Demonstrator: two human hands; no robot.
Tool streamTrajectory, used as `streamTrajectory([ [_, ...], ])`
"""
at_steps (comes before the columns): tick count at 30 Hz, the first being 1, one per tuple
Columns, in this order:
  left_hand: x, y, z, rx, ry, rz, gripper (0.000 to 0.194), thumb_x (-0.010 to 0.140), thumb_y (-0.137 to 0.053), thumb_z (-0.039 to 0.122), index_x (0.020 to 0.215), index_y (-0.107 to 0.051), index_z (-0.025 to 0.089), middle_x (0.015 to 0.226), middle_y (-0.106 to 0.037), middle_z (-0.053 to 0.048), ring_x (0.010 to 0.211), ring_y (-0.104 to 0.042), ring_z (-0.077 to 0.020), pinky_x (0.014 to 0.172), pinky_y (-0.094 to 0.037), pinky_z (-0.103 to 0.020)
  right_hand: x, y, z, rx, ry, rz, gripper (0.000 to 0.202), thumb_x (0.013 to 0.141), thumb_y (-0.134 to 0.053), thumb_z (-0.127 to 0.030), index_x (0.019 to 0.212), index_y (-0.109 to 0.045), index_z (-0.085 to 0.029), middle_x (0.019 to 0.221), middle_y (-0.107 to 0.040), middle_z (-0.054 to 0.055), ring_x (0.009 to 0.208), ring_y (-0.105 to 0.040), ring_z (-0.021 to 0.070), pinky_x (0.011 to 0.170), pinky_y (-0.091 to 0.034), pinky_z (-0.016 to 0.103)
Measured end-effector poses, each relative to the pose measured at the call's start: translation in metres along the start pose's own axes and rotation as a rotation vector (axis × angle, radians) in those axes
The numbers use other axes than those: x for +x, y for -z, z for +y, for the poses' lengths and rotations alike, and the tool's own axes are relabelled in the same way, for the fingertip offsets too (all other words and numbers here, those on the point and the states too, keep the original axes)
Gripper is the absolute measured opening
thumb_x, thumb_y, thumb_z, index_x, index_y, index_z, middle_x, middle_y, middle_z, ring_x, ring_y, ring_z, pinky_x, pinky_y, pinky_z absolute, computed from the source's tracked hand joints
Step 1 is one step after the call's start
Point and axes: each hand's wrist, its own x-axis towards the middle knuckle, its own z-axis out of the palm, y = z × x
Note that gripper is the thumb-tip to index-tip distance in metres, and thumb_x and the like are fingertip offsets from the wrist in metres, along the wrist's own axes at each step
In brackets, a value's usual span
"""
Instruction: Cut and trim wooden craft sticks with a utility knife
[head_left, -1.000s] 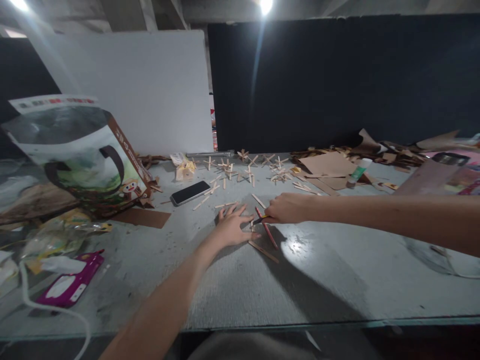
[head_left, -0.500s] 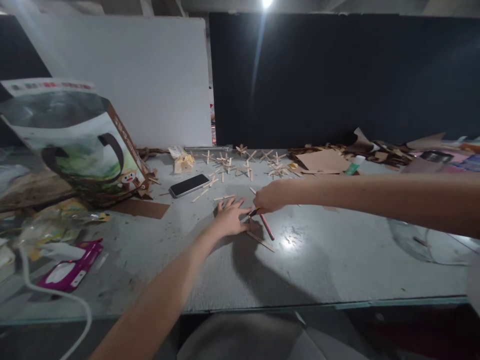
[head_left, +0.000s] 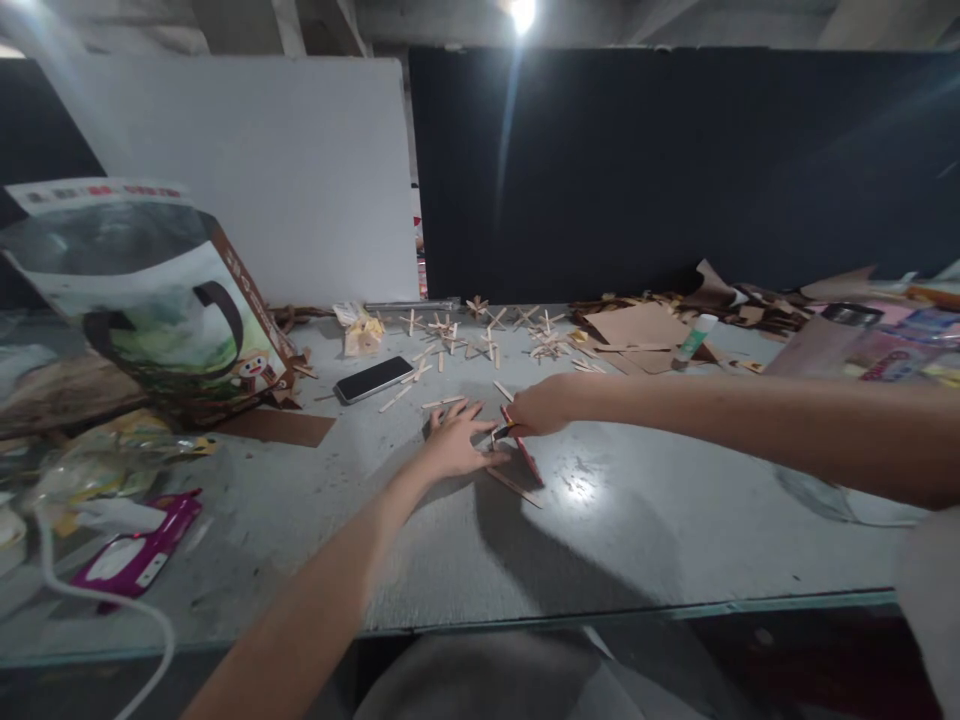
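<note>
My left hand (head_left: 455,443) rests on the grey table with its outer fingers spread. A short pale wooden stick (head_left: 493,437) is pinned between its thumb and index finger. My right hand (head_left: 541,405) is closed around a utility knife (head_left: 505,431), partly hidden by the fingers, its tip at that stick. Under and beside the right hand lies a red pencil (head_left: 531,464). Another wooden stick (head_left: 516,488) lies just below the left thumb, and one more (head_left: 442,402) lies beyond the left fingers.
Behind the hands are a phone (head_left: 373,380) and several crossed-stick pieces (head_left: 491,345). A large printed bag (head_left: 165,320) and a purple glue gun (head_left: 142,550) with a white cord are at left. Cardboard (head_left: 637,325) and a glue stick (head_left: 694,340) are at back right.
The view has tilted up slightly, so the scene sits lower. My right hand has shifted a little with the knife, and the left hand stays in nearly the same place.
</note>
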Motion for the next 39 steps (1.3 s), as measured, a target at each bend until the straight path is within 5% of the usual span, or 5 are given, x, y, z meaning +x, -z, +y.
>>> streamTrajectory([
  [5, 0.002, 0.007, -0.013, -0.268, -0.008, 0.268, 0.056, 0.077, -0.054, 0.006, 0.126, -0.074, 0.025, 0.141, -0.068, -0.008, 0.136, -0.056, -0.0236, 0.119, -0.038, -0.044, -0.003, 0.000, -0.006, 0.006, -0.020, 0.027, 0.043, 0.107, -0.047, -0.036, 0.128, -0.070, -0.007, 0.116, -0.075, 0.023, 0.104, -0.073, 0.0305, 0.079, -0.050, 0.036],
  [10, 0.003, 0.007, -0.019, -0.423, 0.141, 0.506, 0.055, 0.059, -0.047, 0.000, 0.101, -0.078, 0.019, 0.114, -0.078, -0.007, 0.115, -0.066, -0.0247, 0.101, -0.050, -0.039, -0.006, 0.005, -0.003, 0.019, -0.008, 0.055, 0.043, 0.106, -0.051, -0.040, 0.123, -0.073, -0.008, 0.111, -0.076, 0.021, 0.102, -0.074, 0.0292, 0.079, -0.051, 0.035],
  [21, -0.001, 0.008, -0.002, -0.404, 0.149, 0.530, 0.013, 0.081, -0.059, 0.015, 0.069, -0.063, 0.021, 0.083, -0.070, -0.006, 0.095, -0.064, -0.0235, 0.092, -0.048, -0.035, -0.027, -0.006, 0.021, 0.155, -0.089, 0.281, 0.057, 0.109, -0.036, -0.051, 0.110, -0.077, -0.011, 0.106, -0.076, 0.022, 0.093, -0.075, 0.0315, 0.074, -0.051, 0.036],
  [30, -0.003, -0.003, 0.019, -0.833, 0.105, 0.258, 0.043, 0.094, -0.055, 0.053, 0.117, -0.060, 0.017, 0.073, -0.069, -0.001, 0.053, -0.058, -0.0126, 0.053, -0.045, -0.024, -0.032, -0.028, 0.006, 0.176, -0.245, 0.445, 0.051, 0.111, -0.033, -0.047, 0.111, -0.072, -0.014, 0.094, -0.077, 0.019, 0.091, -0.076, 0.0310, 0.072, -0.049, 0.033],
  [39, -0.004, -0.005, 0.014, -0.802, 0.063, 0.247, 0.036, 0.093, -0.059, 0.039, 0.121, -0.056, 0.017, 0.072, -0.068, 0.002, 0.052, -0.056, -0.0106, 0.053, -0.043, -0.022, -0.015, -0.056, -0.012, 0.188, -0.299, 0.493, 0.048, 0.112, -0.028, -0.043, 0.123, -0.064, -0.014, 0.096, -0.078, 0.018, 0.089, -0.077, 0.0306, 0.069, -0.047, 0.033],
])
